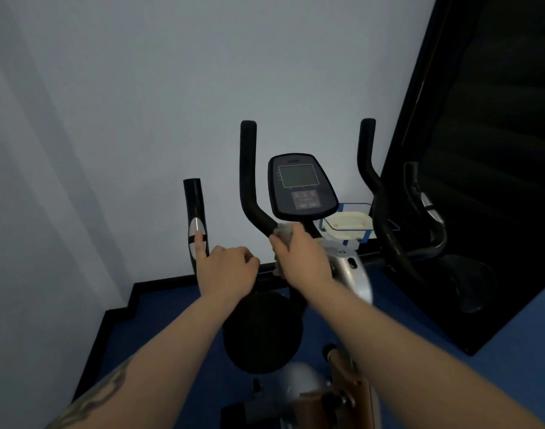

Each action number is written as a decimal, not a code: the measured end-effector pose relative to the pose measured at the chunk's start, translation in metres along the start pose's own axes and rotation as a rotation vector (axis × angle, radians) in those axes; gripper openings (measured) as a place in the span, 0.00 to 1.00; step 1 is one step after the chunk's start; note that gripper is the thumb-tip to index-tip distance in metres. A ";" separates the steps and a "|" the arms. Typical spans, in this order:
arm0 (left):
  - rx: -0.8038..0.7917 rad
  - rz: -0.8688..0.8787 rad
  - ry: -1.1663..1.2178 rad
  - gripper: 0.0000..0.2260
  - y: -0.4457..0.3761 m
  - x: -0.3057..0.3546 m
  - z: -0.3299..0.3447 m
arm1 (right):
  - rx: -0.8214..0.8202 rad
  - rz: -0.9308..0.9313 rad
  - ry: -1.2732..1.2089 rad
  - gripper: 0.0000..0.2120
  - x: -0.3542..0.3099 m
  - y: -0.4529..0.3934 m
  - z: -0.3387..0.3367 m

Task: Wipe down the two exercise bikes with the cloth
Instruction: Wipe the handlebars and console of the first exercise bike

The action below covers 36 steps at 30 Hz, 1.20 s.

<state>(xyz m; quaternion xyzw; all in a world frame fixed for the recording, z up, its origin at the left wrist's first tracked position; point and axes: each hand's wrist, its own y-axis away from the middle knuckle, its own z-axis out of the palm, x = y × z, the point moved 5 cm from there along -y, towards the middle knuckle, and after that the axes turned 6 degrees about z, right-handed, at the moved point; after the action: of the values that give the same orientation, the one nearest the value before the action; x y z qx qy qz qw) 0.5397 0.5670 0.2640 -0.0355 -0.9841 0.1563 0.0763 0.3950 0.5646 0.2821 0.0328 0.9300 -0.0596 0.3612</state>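
Note:
An exercise bike (354, 274) with a silver body stands in front of me, facing a pale wall. Its console (300, 187) has a square screen between two upright black handlebars (248, 181). My right hand (299, 255) grips a grey cloth (284, 232) and holds it wrapped against the lower bend of the left upright handlebar, just under the console. My left hand (226, 270) holds the left side grip (196, 224), its index finger stretched up along the silver pulse sensor there. Only one bike is in view.
A white tray in a blue wire basket (348, 226) sits behind the console. A large dark pane (487, 150) on the right reflects the bike. The black flywheel cover (261, 332) is below my arms, over a blue floor (178, 335) with black skirting.

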 end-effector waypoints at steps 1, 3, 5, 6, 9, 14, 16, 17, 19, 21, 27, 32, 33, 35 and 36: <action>0.004 0.001 0.005 0.18 0.001 -0.001 0.000 | 0.076 -0.064 0.040 0.21 0.001 0.016 0.000; 0.028 0.012 0.010 0.18 0.000 -0.001 0.000 | 0.109 -0.187 0.070 0.25 0.012 0.045 -0.001; 0.021 0.014 0.000 0.18 0.000 0.000 0.001 | 0.074 -0.241 0.137 0.28 0.020 0.040 -0.004; 0.013 0.013 -0.003 0.18 -0.001 0.000 0.001 | 0.057 -0.214 0.174 0.28 0.020 0.027 -0.005; 0.009 0.009 -0.003 0.18 -0.001 0.001 0.000 | -0.016 -0.011 0.032 0.26 0.010 0.004 -0.004; 0.026 0.015 -0.008 0.18 0.000 0.001 0.000 | 0.100 -0.153 -0.143 0.24 0.019 0.049 -0.005; 0.023 0.011 -0.011 0.18 -0.001 0.001 0.001 | 0.060 -0.134 -0.010 0.23 0.019 0.028 -0.004; 0.018 0.008 -0.013 0.18 -0.002 0.001 0.001 | 0.034 -0.083 0.042 0.21 0.016 0.014 -0.002; 0.002 0.005 -0.015 0.19 -0.002 0.001 0.001 | 0.023 -0.009 0.054 0.17 0.006 0.006 -0.003; -0.014 0.009 -0.005 0.18 0.000 0.001 0.001 | 0.096 0.003 -0.055 0.18 0.007 0.022 -0.003; -0.163 -0.030 0.227 0.18 -0.004 0.003 -0.003 | 0.060 -0.176 -0.004 0.09 0.023 0.042 -0.026; -0.258 -0.015 0.441 0.12 0.010 0.016 0.005 | 0.151 -0.172 0.110 0.11 0.027 0.016 -0.043; -0.253 -0.003 0.398 0.12 0.013 0.017 0.006 | 0.149 -0.185 0.137 0.11 0.028 0.025 -0.030; -0.237 0.035 0.313 0.13 0.015 0.021 0.002 | 0.195 -0.243 0.140 0.16 0.030 0.045 -0.009; -0.249 0.058 0.273 0.14 0.015 0.024 0.001 | 0.205 -0.257 0.118 0.18 0.030 0.045 -0.008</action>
<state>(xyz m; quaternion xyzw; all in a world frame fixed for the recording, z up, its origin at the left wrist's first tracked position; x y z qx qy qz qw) 0.5165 0.5830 0.2620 -0.0940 -0.9749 0.0291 0.1995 0.3727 0.6111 0.2636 -0.0461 0.9352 -0.1976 0.2902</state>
